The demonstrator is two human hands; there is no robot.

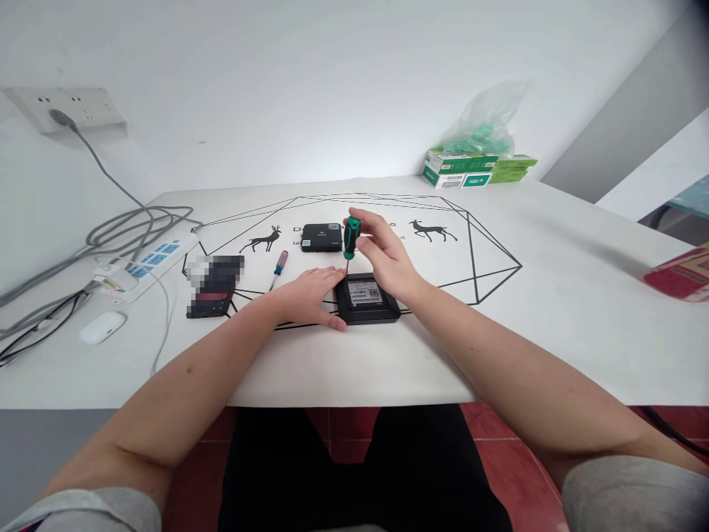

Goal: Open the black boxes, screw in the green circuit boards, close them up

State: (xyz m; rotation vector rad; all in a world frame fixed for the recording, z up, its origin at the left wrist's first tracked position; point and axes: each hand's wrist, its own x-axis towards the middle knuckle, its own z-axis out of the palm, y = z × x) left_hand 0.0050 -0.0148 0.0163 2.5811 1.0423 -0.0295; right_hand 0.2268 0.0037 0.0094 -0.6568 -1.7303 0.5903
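A flat black electronic box (368,297) with a white label on its upper face lies near the table's front edge. My left hand (311,297) grips its left side, thumb at the near corner and fingers at the far corner. In my right hand (388,255), a green and black screwdriver (351,238) stands nearly upright, its shaft pointing down at the box's far left corner. The tip's exact contact point is too small to make out. Behind them sits another black box (321,237) with small stickers. A second screwdriver (279,267), with a red and blue handle, lies left of it.
A phone (217,287), partly pixelated, lies left of my left hand. Further left are a power strip (160,262) with grey cables, a white earbud case (103,327) and glasses (47,325). Green-white boxes (461,168) stand back right; a red package (680,273) is far right.
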